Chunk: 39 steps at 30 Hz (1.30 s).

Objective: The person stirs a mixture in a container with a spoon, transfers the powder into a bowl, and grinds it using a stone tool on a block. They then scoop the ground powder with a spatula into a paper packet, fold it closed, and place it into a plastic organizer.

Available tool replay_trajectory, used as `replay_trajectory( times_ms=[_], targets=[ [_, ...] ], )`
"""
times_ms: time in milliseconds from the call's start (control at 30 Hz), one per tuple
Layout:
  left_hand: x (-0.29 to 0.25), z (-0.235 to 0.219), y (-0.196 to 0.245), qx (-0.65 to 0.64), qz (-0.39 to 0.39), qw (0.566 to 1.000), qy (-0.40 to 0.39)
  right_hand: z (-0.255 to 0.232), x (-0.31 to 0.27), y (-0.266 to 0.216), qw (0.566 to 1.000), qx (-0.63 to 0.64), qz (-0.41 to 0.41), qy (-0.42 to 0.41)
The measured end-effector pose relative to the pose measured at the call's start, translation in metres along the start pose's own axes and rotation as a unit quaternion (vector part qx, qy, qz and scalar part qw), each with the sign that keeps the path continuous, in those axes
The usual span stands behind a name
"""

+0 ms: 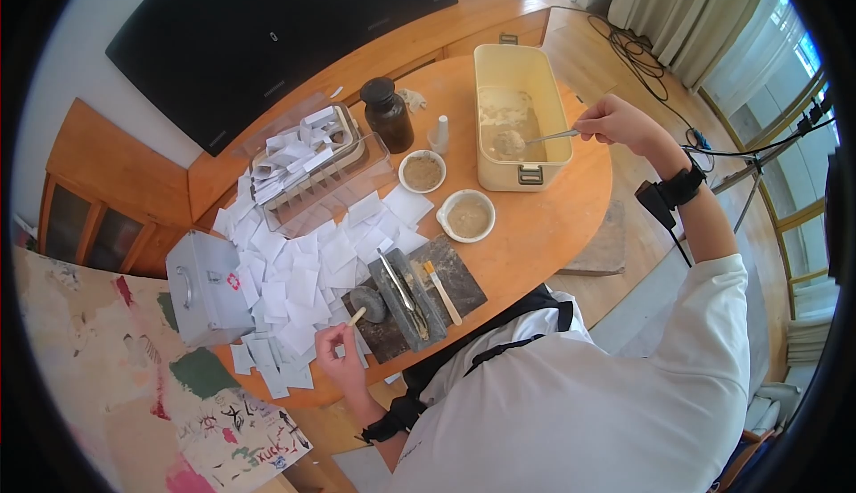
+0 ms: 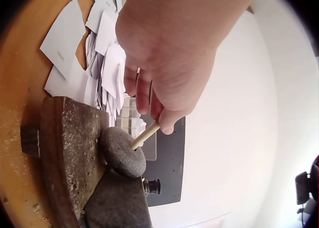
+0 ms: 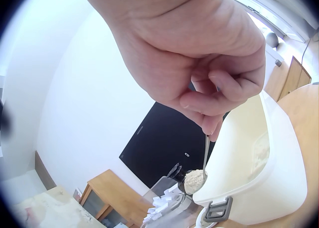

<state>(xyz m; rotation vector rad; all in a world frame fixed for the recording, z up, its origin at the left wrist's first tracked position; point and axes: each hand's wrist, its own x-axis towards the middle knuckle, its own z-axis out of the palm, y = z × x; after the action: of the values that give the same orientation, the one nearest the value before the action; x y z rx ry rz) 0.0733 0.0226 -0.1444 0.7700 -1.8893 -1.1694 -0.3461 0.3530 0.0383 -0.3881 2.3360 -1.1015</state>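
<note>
My right hand point(image 1: 615, 125) pinches the handle of a metal spoon point(image 1: 555, 136) between thumb and fingers. A heap of pale powder point(image 3: 194, 181) sits in the spoon's bowl, over the cream-coloured bin point(image 1: 524, 177), whose inside walls carry powder. My left hand point(image 1: 341, 357) holds the light wooden handle point(image 2: 145, 136) of a grey stone wheel point(image 2: 122, 152) between thumb and fingertips. The wheel stands tilted beside a long stone grinding trough point(image 1: 426, 336). A slim metallic tool point(image 1: 396, 279) lies along the trough, and a wooden-handled brush point(image 1: 443, 294) lies to its right.
Two white bowls, a plain one point(image 1: 422, 155) and a spouted one point(image 1: 443, 217), contain brownish material. Behind them stand a dark jar point(image 1: 389, 119) and a small white bottle point(image 1: 439, 136). Paper packets point(image 1: 299, 288) spread leftward toward a metal case point(image 1: 203, 283). A clear box point(image 1: 379, 168) holds more.
</note>
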Motion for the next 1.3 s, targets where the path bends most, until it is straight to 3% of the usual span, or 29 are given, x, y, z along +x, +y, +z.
replay_trajectory(
  times_ms=[367, 433, 767, 967, 1033, 1167, 1233, 1300],
  targets=[
    [-0.003, -0.003, -0.002, -0.008, 0.005, 1.000, -0.019, 0.042, -0.016, -0.013, 0.999, 0.009, -0.010, -0.038],
    [-0.002, -0.003, 0.001, 0.001, 0.013, 1.000, -0.022, 0.049, -0.014, -0.008, 0.997, -0.006, -0.018, -0.077],
    [0.000, -0.007, -0.005, 0.021, 0.027, 0.998, -0.053, 0.089, -0.012, 0.010, 0.993, -0.098, -0.015, -0.071],
    [-0.001, -0.006, -0.004, 0.003, 0.016, 0.999, -0.029, 0.117, -0.017, 0.022, 0.977, -0.196, -0.084, -0.004],
    [0.000, -0.008, -0.005, 0.026, 0.038, 0.997, -0.055, 0.128, -0.017, 0.029, 0.964, -0.221, -0.147, 0.037],
    [0.000, -0.008, 0.000, 0.026, 0.037, 0.997, -0.055, 0.143, -0.025, 0.030, 0.950, -0.280, -0.132, 0.046],
    [0.000, -0.007, 0.002, 0.024, 0.042, 0.997, -0.056, 0.154, -0.037, 0.032, 0.903, -0.318, -0.251, 0.146],
    [-0.001, -0.007, -0.002, 0.026, 0.039, 0.997, -0.055, 0.162, -0.044, 0.030, 0.895, -0.349, -0.243, 0.135]
  ],
)
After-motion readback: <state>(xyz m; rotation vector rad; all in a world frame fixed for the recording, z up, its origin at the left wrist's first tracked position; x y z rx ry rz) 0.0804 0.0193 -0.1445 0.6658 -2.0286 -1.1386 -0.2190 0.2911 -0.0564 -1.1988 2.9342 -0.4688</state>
